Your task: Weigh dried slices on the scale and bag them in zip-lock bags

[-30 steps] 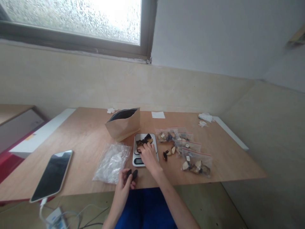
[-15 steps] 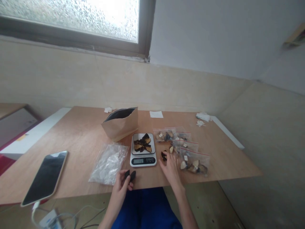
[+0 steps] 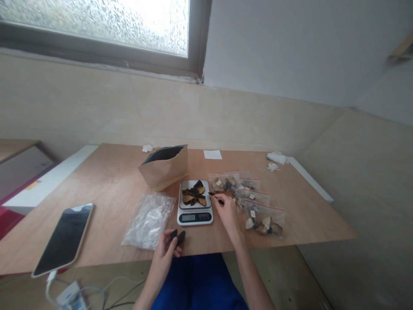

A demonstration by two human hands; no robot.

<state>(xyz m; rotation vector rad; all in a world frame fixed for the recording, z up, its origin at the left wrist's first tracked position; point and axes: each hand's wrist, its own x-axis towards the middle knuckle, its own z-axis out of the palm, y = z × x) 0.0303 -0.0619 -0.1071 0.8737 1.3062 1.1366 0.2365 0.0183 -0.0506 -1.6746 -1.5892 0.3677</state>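
Observation:
A small digital scale (image 3: 195, 215) stands on the wooden table (image 3: 106, 181) with several dark and tan dried slices (image 3: 193, 194) piled on its pan. My right hand (image 3: 226, 213) hovers just right of the scale, pinching one dark dried slice (image 3: 217, 198) in its fingertips. My left hand (image 3: 167, 249) rests at the table's near edge, holding two dark pieces (image 3: 178, 236). Three sealed zip bags of slices (image 3: 254, 204) lie to the right of my right hand.
An open brown paper pouch (image 3: 164, 167) stands behind the scale. A heap of clear plastic bags (image 3: 148, 219) lies left of it, and a phone (image 3: 64, 239) on a cable sits far left. Paper scraps (image 3: 274, 160) lie at the back.
My right hand left the scale pan, dropped to the loose slices on the table beside the bags, then lifted one dark slice toward the scale. My left hand stayed put.

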